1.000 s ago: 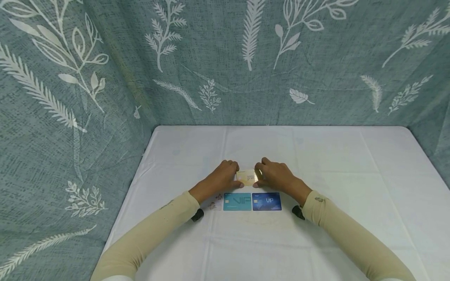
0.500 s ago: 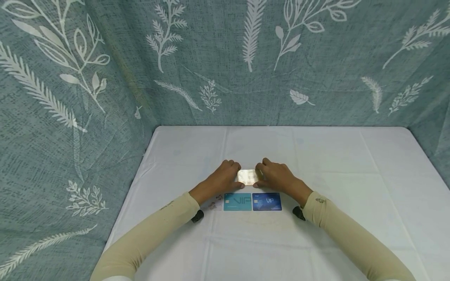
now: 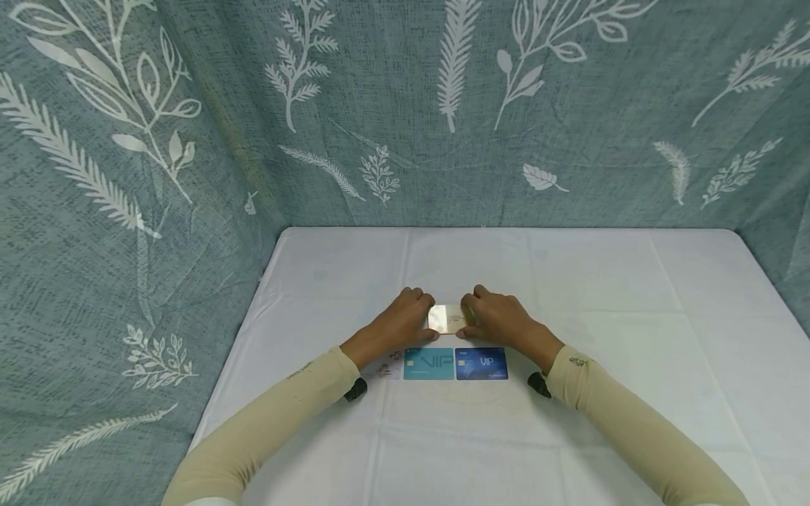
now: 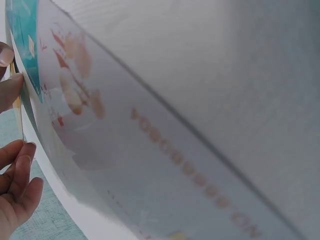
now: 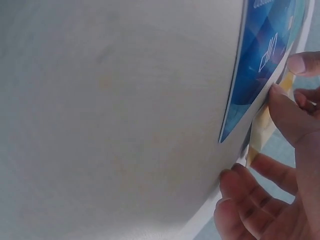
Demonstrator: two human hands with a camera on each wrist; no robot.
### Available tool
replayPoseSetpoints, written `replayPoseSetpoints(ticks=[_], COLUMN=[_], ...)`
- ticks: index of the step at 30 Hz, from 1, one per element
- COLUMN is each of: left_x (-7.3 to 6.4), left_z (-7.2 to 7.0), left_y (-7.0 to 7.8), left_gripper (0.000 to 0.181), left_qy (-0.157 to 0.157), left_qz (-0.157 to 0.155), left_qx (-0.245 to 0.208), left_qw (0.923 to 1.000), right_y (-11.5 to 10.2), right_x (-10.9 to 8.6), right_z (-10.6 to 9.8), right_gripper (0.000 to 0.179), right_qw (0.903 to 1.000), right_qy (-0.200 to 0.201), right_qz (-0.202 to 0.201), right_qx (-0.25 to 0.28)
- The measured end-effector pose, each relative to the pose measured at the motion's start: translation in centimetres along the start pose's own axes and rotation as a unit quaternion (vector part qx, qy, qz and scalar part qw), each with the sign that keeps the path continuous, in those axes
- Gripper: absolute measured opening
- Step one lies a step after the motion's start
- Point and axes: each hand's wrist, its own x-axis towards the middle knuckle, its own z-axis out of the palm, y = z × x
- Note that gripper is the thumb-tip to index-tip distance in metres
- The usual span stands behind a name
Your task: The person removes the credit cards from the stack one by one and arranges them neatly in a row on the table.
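Observation:
A shiny gold card (image 3: 448,319) lies between my two hands in the head view. My left hand (image 3: 405,318) pinches its left end, thumb at the near edge and fingers at the far edge. At the opposite end, my right hand (image 3: 500,316) pinches it the same way. Glare covers the card's left half, and some faint print shows on the right. Just nearer than this card, a teal VIP card (image 3: 429,364) and a blue VIP card (image 3: 481,364) lie side by side. Left of them is a pale flowered card (image 3: 388,365), partly hidden by my left wrist.
A white cloth (image 3: 601,414) covers the table, with some creases. Green-grey curtains (image 3: 405,105) with white leaf patterns hang behind and beside it. Small black wrist devices show under the left cuff (image 3: 356,388) and right cuff (image 3: 539,384).
The glare on the gold card has shifted: its print showed at first, then shine covered its face, now only the left half shines. Both hands keep their hold almost in place.

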Motion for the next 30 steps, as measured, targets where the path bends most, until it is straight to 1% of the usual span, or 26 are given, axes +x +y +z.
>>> replayPoseSetpoints(ticks=[5,12,19,25,30], left_x=[-0.1,-0.05,-0.16,-0.28,-0.34], left_z=[-0.08,-0.11,-0.26,-0.27,-0.18], left_y=[-0.02,0.04,0.07,0.0,-0.03], left_gripper=[0.054,0.055,0.055,0.056,0.057], left_qy=[0.003,-0.003,0.004,0.01,0.011], left_qz=[0.006,-0.001,0.007,0.017,0.018], left_qx=[0.002,0.004,0.01,0.005,0.0], left_qw=[1.0,1.0,0.9999,0.9998,0.9998], right_y=[0.16,0.3,0.41,0.49,0.57], right_x=[-0.12,-0.28,-0.26,-0.32,-0.28], right_z=[-0.01,-0.15,-0.27,-0.28,-0.18], right_gripper=[0.061,0.061,0.06,0.061,0.061], right_qw=[1.0,0.9999,0.9999,1.0,1.0], right_qy=[0.001,0.004,-0.003,0.0,0.0], right_qz=[-0.004,-0.008,-0.003,-0.008,-0.007], right_qx=[0.003,0.006,0.009,0.006,0.001])
